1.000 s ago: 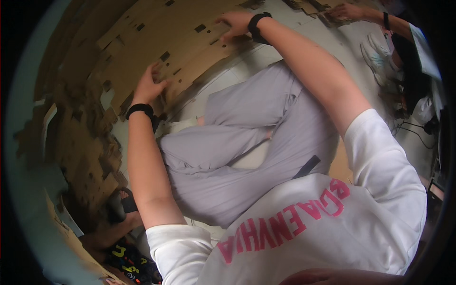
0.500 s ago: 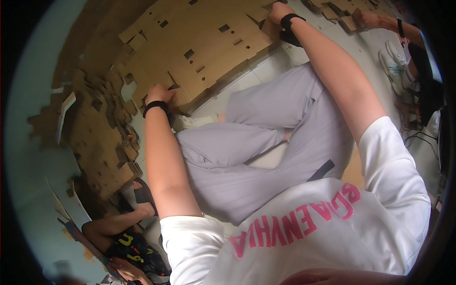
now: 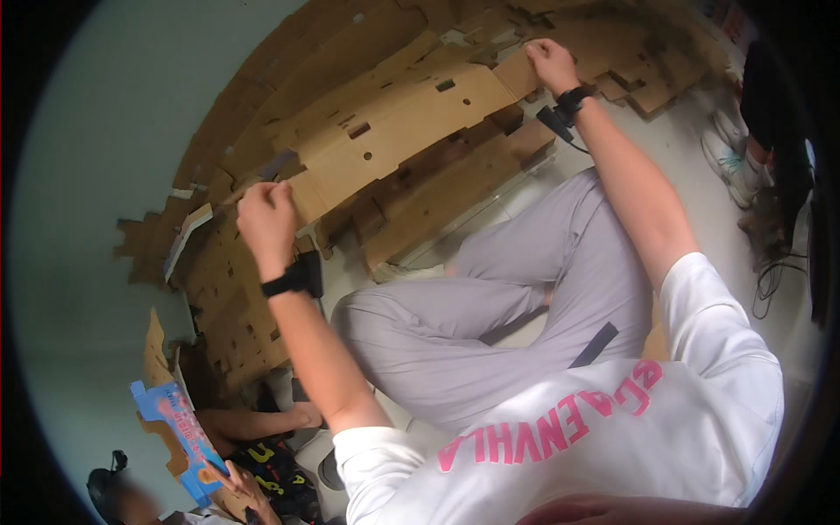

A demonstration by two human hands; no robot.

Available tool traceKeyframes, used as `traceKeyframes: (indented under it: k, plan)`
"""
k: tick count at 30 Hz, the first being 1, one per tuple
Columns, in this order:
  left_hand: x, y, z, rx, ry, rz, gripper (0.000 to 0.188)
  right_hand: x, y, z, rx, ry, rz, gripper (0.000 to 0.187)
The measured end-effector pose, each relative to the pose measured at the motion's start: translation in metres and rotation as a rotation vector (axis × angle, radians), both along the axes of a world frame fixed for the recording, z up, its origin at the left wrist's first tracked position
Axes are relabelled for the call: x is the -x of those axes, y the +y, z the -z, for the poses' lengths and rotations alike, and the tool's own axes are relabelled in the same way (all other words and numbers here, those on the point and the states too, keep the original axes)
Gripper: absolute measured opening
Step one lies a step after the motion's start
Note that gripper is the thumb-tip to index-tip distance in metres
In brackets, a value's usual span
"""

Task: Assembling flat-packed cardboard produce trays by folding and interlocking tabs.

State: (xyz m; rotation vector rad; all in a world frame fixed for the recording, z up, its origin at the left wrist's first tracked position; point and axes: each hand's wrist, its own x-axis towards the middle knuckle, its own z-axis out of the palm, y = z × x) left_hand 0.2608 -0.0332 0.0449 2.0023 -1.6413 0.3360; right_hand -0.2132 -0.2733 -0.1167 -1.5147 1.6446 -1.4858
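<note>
A brown die-cut cardboard sheet (image 3: 402, 127) with square and round holes stretches between my hands, raised above the floor and tilted up to the right. My left hand (image 3: 267, 219) has its fingers closed on the flap at the sheet's left end. Up at the far right, my right hand (image 3: 551, 66) pinches the opposite end flap. Black bands circle both wrists. More cut cardboard (image 3: 455, 201) lies beneath the lifted sheet, just beyond my crossed legs.
Stacked cardboard sheets (image 3: 232, 324) cover the floor at the left and far side. At lower left, a co-worker's hand (image 3: 245, 490) holds a blue printed cardboard piece (image 3: 179, 433). Another person's shoes (image 3: 728, 157) and a black cable (image 3: 770, 284) are on the right.
Both my hands have risen with the cardboard sheet, lifting it off the pile. A blue printed piece has come into view with the co-worker at lower left. The hand at upper right is gone.
</note>
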Motion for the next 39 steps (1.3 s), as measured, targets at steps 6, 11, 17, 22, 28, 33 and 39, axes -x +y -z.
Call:
traceKeyframes:
  k: [6, 11, 17, 22, 28, 33, 39]
  plan:
    - [0.036, 0.201, -0.088, -0.072, 0.223, 0.131, 0.015, 0.113, 0.172, -0.142, 0.064, -0.084, -0.445, 0.037]
    - [0.088, 0.341, 0.009, -0.613, 0.255, -0.153, 0.017, 0.148, 0.363, -0.074, -0.673, -0.289, -0.578, 0.030]
    - [0.088, 0.391, 0.037, -0.710, 0.121, -0.102, 0.023, 0.151, 0.441, -0.018, -0.837, -0.285, -0.514, 0.027]
    - [0.108, 0.365, 0.038, -0.922, -0.346, -0.045, 0.032, 0.160, 0.449, 0.008, -0.952, -0.227, -0.639, 0.023]
    - [0.116, 0.302, -0.051, -0.889, -0.268, 0.212, 0.032, 0.166, 0.454, 0.023, -1.001, -0.028, -0.619, 0.020]
    - [-0.008, 0.101, -0.073, -0.207, 0.267, 0.244, 0.056, 0.158, 0.443, 0.015, -0.939, -0.106, -0.585, 0.017]
    - [-0.119, -0.037, 0.033, -0.503, 0.522, -0.459, 0.096, 0.159, 0.451, 0.032, -0.926, -0.205, -0.545, 0.014]
